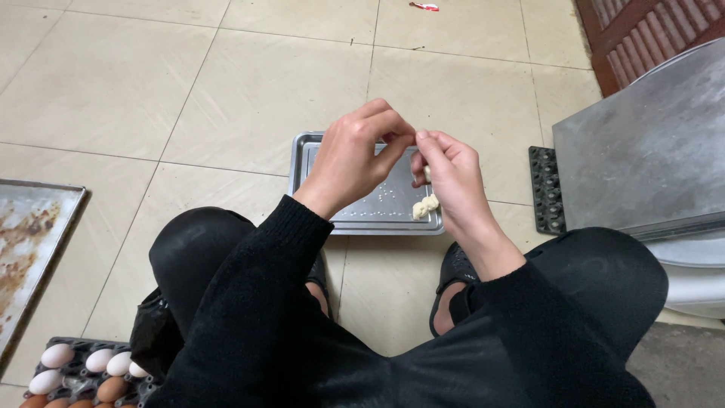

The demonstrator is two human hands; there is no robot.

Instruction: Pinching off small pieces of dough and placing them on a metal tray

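My left hand (355, 155) and my right hand (451, 177) meet above a small steel tray (332, 143) that lies on the tiled floor. Their fingertips pinch together at one spot; what is between them is too small to make out. A pale lump of dough (427, 174) shows in my right palm. More pale dough (425, 206) lies at the tray's near right corner, close under my right hand. Small white dots speckle the tray's middle. Both arms wear black sleeves.
A rusty baking sheet (34, 227) lies at the left. A dark carton of white and brown eggs (83, 370) sits at the bottom left. A big grey metal sheet (642, 151) rests on a white tub at the right, with a black moulded tray (547, 189) beside it.
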